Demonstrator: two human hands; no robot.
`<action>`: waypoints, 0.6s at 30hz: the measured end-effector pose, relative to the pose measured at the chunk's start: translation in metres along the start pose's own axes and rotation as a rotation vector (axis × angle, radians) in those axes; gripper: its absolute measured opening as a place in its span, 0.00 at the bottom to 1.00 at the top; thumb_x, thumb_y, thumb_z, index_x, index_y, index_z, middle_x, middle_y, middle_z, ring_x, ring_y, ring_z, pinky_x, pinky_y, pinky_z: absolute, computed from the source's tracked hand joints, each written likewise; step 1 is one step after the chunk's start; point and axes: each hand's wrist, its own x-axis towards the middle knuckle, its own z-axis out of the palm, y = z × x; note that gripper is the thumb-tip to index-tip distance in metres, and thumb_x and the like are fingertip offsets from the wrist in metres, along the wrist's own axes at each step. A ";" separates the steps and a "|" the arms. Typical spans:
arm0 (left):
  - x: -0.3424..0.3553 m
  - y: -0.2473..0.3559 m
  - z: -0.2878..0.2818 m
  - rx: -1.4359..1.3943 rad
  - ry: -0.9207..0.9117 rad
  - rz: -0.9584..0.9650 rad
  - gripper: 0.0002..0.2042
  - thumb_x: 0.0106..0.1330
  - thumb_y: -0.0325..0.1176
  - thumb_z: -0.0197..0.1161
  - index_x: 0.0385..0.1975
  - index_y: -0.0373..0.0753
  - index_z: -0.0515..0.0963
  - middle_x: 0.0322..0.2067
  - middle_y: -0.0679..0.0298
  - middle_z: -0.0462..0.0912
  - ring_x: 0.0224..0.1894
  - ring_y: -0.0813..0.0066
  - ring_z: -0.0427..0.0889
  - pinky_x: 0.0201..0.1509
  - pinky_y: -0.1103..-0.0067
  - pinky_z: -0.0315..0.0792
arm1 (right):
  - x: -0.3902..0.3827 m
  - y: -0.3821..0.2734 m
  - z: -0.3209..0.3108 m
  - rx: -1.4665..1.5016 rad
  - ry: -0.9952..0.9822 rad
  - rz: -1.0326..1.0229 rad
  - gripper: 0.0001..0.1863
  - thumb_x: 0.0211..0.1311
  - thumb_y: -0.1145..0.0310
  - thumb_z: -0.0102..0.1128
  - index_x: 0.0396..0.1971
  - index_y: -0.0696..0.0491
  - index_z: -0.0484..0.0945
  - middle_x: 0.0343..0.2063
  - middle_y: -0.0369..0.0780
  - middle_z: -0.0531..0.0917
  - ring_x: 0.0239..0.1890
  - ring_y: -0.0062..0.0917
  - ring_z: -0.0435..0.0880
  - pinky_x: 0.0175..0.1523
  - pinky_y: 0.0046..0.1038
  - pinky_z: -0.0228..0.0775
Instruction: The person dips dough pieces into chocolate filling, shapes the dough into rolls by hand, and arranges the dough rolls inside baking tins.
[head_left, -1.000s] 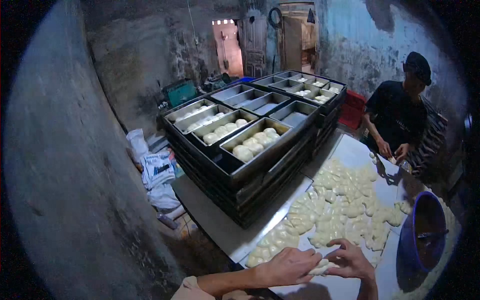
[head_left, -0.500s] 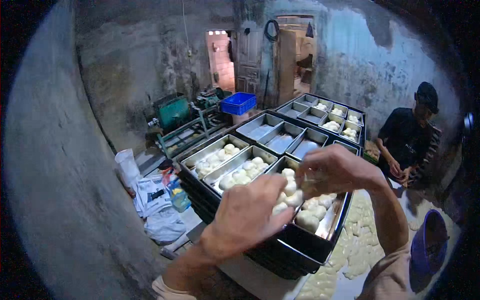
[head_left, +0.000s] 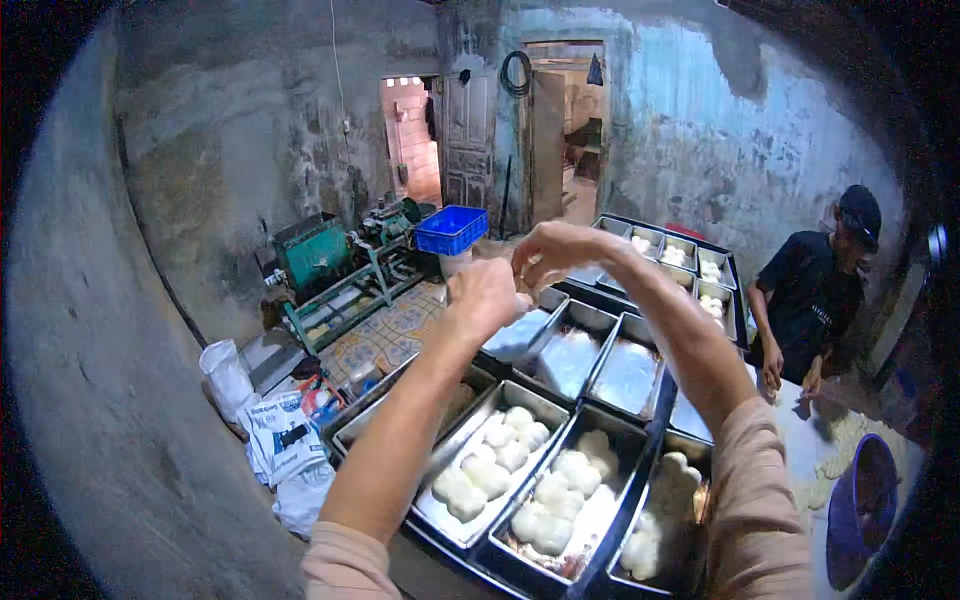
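My left hand (head_left: 484,296) and my right hand (head_left: 565,252) meet over the far end of the baking pans, fingers bent and drawn together. Whatever lies between the fingertips is hidden. Below them is a row of metal loaf pans (head_left: 625,375) with bare, shiny bottoms. Nearer to me, a pan holds clustered pale dough balls (head_left: 500,455). Beside it stands another pan with dough balls (head_left: 560,495), and my right forearm partly covers a third with dough (head_left: 655,530). My left forearm crosses a pan at the left.
Further pans with dough (head_left: 677,252) stand at the back. A co-worker (head_left: 815,290) handles dough at a white table at right, near a purple bucket (head_left: 862,510). A green machine (head_left: 318,252), a blue crate (head_left: 450,231) and white sacks (head_left: 285,435) are at left.
Both hands have moved from the near dough-filled pans forward to above the far row, coming together there. The view has shifted, showing more of the near pans.
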 end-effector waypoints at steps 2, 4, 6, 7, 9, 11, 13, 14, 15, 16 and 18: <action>0.015 -0.006 0.030 0.096 -0.044 -0.074 0.24 0.52 0.51 0.70 0.43 0.40 0.84 0.42 0.50 0.85 0.47 0.52 0.85 0.51 0.62 0.78 | 0.031 0.047 0.038 -0.156 -0.122 0.093 0.17 0.44 0.67 0.73 0.39 0.48 0.87 0.37 0.35 0.88 0.36 0.25 0.84 0.43 0.31 0.75; 0.019 -0.023 0.061 0.219 -0.177 -0.041 0.27 0.52 0.53 0.72 0.46 0.39 0.83 0.47 0.53 0.85 0.52 0.54 0.82 0.55 0.62 0.75 | 0.043 0.075 0.083 0.202 -0.198 0.107 0.19 0.49 0.72 0.65 0.45 0.53 0.83 0.35 0.42 0.88 0.36 0.26 0.84 0.43 0.32 0.76; 0.030 -0.034 0.075 0.352 -0.439 -0.022 0.33 0.55 0.60 0.67 0.50 0.37 0.81 0.52 0.53 0.82 0.56 0.56 0.80 0.59 0.63 0.72 | 0.042 0.084 0.101 -0.030 -0.094 -0.012 0.17 0.47 0.69 0.69 0.41 0.54 0.85 0.35 0.37 0.88 0.35 0.26 0.84 0.43 0.32 0.75; 0.030 -0.025 0.066 0.302 -0.456 -0.006 0.34 0.56 0.63 0.64 0.50 0.36 0.81 0.52 0.51 0.81 0.56 0.54 0.80 0.59 0.62 0.72 | 0.035 0.096 0.101 0.124 0.011 0.017 0.17 0.48 0.70 0.67 0.41 0.55 0.85 0.35 0.38 0.88 0.35 0.28 0.84 0.44 0.32 0.75; 0.043 -0.031 0.064 0.079 -0.463 -0.067 0.38 0.58 0.69 0.58 0.49 0.34 0.81 0.52 0.48 0.80 0.56 0.49 0.79 0.60 0.59 0.70 | 0.027 0.112 0.103 0.266 0.177 0.119 0.16 0.57 0.73 0.58 0.47 0.54 0.82 0.40 0.40 0.87 0.40 0.27 0.83 0.47 0.32 0.75; 0.057 -0.050 0.063 0.138 -0.479 -0.023 0.33 0.58 0.64 0.61 0.48 0.38 0.82 0.49 0.49 0.82 0.52 0.50 0.81 0.58 0.60 0.72 | 0.025 0.100 0.093 0.066 0.261 0.186 0.14 0.58 0.71 0.57 0.44 0.51 0.83 0.40 0.44 0.86 0.39 0.32 0.84 0.45 0.33 0.75; 0.058 -0.058 0.070 0.189 -0.440 0.002 0.29 0.58 0.62 0.63 0.47 0.42 0.83 0.45 0.51 0.84 0.48 0.52 0.83 0.55 0.63 0.74 | 0.022 0.104 0.092 -0.088 0.288 0.228 0.16 0.56 0.68 0.58 0.46 0.46 0.83 0.40 0.47 0.85 0.39 0.41 0.85 0.43 0.37 0.76; 0.054 -0.054 0.065 0.263 -0.421 0.016 0.25 0.57 0.58 0.65 0.47 0.46 0.83 0.44 0.53 0.85 0.48 0.54 0.83 0.54 0.64 0.75 | 0.020 0.107 0.100 -0.084 0.288 0.236 0.16 0.56 0.68 0.58 0.46 0.46 0.83 0.40 0.47 0.85 0.39 0.41 0.85 0.43 0.37 0.76; 0.050 -0.050 0.062 0.337 -0.401 0.030 0.22 0.56 0.54 0.67 0.47 0.49 0.83 0.44 0.55 0.85 0.48 0.55 0.83 0.54 0.64 0.75 | 0.019 0.108 0.111 -0.165 0.278 0.237 0.18 0.56 0.68 0.58 0.49 0.45 0.82 0.39 0.47 0.85 0.39 0.42 0.85 0.43 0.39 0.76; 0.048 -0.045 0.062 0.336 -0.401 0.042 0.22 0.56 0.54 0.67 0.47 0.49 0.83 0.44 0.55 0.85 0.48 0.55 0.83 0.54 0.64 0.75 | 0.018 0.108 0.116 -0.253 0.270 0.243 0.20 0.55 0.68 0.58 0.51 0.44 0.80 0.38 0.46 0.86 0.39 0.44 0.84 0.44 0.40 0.76; 0.042 -0.038 0.061 0.354 -0.468 0.096 0.24 0.56 0.46 0.69 0.48 0.37 0.81 0.49 0.51 0.83 0.52 0.54 0.82 0.55 0.61 0.75 | 0.026 0.119 0.128 -0.382 0.084 0.321 0.21 0.56 0.63 0.57 0.52 0.46 0.79 0.37 0.48 0.86 0.39 0.43 0.85 0.43 0.43 0.76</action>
